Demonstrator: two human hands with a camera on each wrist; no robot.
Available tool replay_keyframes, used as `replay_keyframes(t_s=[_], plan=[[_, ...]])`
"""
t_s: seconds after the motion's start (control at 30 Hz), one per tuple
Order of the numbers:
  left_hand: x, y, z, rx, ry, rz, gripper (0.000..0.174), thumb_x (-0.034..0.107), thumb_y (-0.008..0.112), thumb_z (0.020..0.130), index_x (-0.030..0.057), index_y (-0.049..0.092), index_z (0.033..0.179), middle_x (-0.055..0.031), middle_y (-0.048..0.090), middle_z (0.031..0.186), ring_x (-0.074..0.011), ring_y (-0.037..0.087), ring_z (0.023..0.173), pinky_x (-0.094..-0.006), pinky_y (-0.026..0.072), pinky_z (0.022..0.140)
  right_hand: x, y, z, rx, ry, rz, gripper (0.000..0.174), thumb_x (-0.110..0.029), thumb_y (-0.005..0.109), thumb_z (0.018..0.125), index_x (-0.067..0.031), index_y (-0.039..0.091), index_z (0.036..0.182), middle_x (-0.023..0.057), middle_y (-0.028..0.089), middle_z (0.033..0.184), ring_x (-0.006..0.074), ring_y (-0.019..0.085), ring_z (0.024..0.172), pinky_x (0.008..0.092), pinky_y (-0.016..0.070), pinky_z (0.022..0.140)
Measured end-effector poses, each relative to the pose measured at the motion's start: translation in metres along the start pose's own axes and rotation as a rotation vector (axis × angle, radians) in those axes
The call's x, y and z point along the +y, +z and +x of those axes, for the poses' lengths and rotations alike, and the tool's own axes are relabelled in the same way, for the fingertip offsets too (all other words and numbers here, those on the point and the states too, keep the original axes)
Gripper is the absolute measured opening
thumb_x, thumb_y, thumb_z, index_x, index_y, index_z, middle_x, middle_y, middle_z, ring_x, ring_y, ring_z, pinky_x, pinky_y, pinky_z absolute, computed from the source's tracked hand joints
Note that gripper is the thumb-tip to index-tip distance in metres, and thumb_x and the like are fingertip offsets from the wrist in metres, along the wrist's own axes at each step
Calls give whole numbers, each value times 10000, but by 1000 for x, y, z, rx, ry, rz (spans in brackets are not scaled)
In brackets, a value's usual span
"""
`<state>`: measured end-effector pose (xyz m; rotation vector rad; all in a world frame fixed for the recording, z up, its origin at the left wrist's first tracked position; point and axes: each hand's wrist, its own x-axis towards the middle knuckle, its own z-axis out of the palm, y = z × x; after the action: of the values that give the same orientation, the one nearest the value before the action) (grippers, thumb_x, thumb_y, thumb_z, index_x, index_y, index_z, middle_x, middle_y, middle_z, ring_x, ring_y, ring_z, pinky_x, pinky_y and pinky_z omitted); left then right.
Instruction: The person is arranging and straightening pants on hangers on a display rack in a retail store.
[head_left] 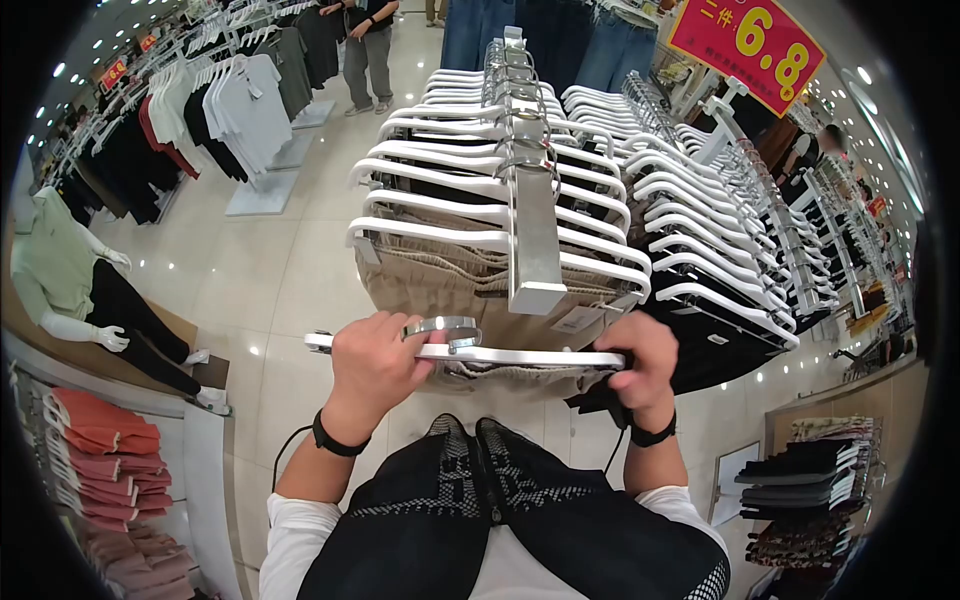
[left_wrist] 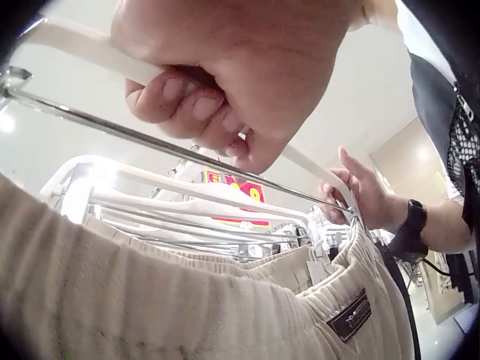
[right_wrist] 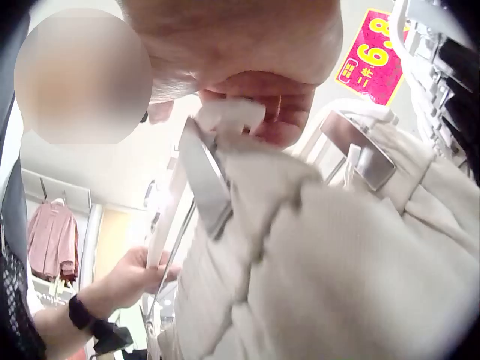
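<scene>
My left hand (head_left: 375, 365) grips the bar of a white clip hanger (head_left: 530, 356), its fingers curled round it beside the metal hook (head_left: 440, 325). At the hanger's other end, my right hand (head_left: 645, 355) has its fingers round the white tip, just above a metal clip (right_wrist: 206, 184). Beige trousers (left_wrist: 210, 300) with a gathered elastic waistband hang from this hanger; a dark label (left_wrist: 351, 315) shows on the waistband in the left wrist view. Right behind, more beige trousers (head_left: 400, 275) hang on the rack.
A metal rack arm (head_left: 535, 240) ahead bears a row of white hangers, its end pointing at me. Another row with black trousers (head_left: 700, 320) stands close on the right. A mannequin (head_left: 70, 280) is at left, folded clothes (head_left: 105, 430) at lower left. A person (head_left: 370, 50) stands far back.
</scene>
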<state>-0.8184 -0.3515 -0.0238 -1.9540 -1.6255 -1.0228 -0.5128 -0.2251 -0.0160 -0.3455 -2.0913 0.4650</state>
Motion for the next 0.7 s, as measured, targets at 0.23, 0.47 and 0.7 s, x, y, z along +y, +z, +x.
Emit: replay_keyframes(t_s=[0.23, 0.47, 0.7], plan=[[-13, 1, -6, 135, 33, 138, 308, 161, 789, 806, 137, 522, 654, -12, 440, 577, -201, 459, 490, -352, 340, 451, 7, -5, 40, 8, 141, -504, 437, -171, 815, 831, -64, 685, 1234, 104, 679, 1120, 319, 596, 1062, 416, 449, 943], [-10, 0, -6, 158, 58, 221, 332, 147, 787, 781, 146, 498, 619, -5, 390, 553, -185, 424, 472, -341, 313, 446, 11, 16, 53, -39, -31, -795, 364, -196, 866, 741, -110, 686, 1045, 40, 610, 915, 255, 579, 856, 394, 440, 775], [-11, -6, 0, 196, 85, 257, 306, 139, 790, 778, 137, 524, 625, 3, 402, 547, -181, 416, 464, -331, 291, 449, 23, 11, 50, -10, -99, -800, 374, -50, 838, 639, -108, 687, 977, 36, 593, 888, 249, 562, 795, 386, 462, 676]])
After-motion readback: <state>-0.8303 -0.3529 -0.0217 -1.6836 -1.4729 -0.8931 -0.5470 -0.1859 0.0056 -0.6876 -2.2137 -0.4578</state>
